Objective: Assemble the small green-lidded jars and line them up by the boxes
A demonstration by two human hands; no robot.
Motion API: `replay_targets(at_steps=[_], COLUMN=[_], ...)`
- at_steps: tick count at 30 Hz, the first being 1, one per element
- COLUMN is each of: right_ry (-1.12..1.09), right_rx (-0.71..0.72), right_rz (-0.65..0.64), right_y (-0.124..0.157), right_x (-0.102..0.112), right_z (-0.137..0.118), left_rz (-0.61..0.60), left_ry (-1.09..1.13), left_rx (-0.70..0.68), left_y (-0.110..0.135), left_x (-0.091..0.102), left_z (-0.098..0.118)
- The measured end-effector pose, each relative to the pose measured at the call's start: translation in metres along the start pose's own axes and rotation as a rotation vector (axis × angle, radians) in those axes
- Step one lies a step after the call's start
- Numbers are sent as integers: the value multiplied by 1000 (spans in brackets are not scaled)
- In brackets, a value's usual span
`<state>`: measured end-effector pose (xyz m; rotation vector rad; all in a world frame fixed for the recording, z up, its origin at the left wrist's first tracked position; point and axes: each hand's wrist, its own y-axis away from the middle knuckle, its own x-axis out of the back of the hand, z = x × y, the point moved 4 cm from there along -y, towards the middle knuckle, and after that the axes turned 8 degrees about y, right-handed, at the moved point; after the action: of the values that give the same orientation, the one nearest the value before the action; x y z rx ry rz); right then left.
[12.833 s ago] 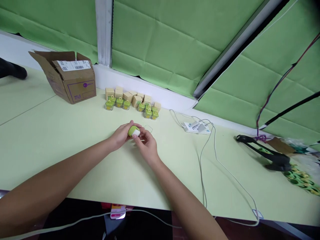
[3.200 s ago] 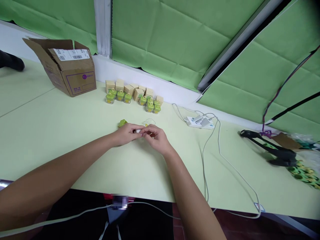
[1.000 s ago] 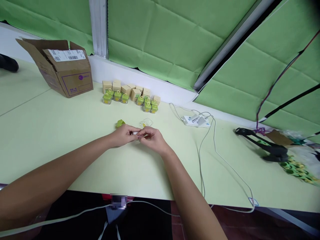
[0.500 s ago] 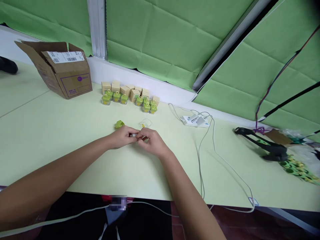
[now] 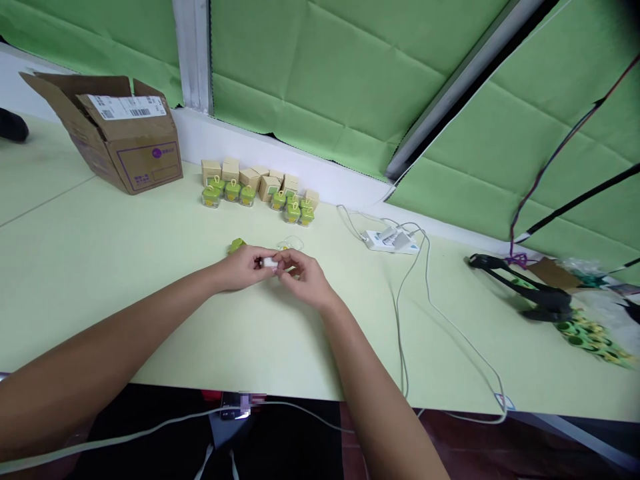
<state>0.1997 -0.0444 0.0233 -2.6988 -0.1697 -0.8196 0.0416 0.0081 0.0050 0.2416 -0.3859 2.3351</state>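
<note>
Between my two hands is a small white piece [image 5: 270, 263], too small to name exactly. My left hand [image 5: 245, 267] is closed with thumb and fingers pinching it from the left. The bent fingertips of my right hand [image 5: 303, 275] touch its right end. Just behind my left hand lies a green lid-like part [image 5: 237, 245], partly covered by the hand. Beyond my right hand rests a clear piece with a thin loop [image 5: 292, 243] and a yellow spot. Both hands are above the pale table [image 5: 260, 340].
Several green-lidded clear jars [image 5: 232, 191] stand before a row of small cardboard boxes [image 5: 270, 188] by the wall. An open carton [image 5: 145, 157] is at the back left. A white power strip [image 5: 390, 241] with trailing cables lies right; a black curved object [image 5: 530, 290] sits farther right.
Both hands have risen slightly away from me, and more of the white piece shows between the fingers. The view has shifted a little.
</note>
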Motion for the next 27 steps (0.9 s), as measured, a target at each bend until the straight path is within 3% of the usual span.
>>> replay_targets(at_steps=[9,19,27], right_ry=[3,171,303], right_rx=[34,181,212], right_rz=[74,159,165], right_y=[-2,0,2], right_x=[4,5,3], right_z=[1,1,0], left_rz=[26,76,111], left_ry=[47,9,-63], left_rx=[-28,103,174], left_y=[0,1,3], left_x=[-1,-1,-3], left_z=[3,-9,-3])
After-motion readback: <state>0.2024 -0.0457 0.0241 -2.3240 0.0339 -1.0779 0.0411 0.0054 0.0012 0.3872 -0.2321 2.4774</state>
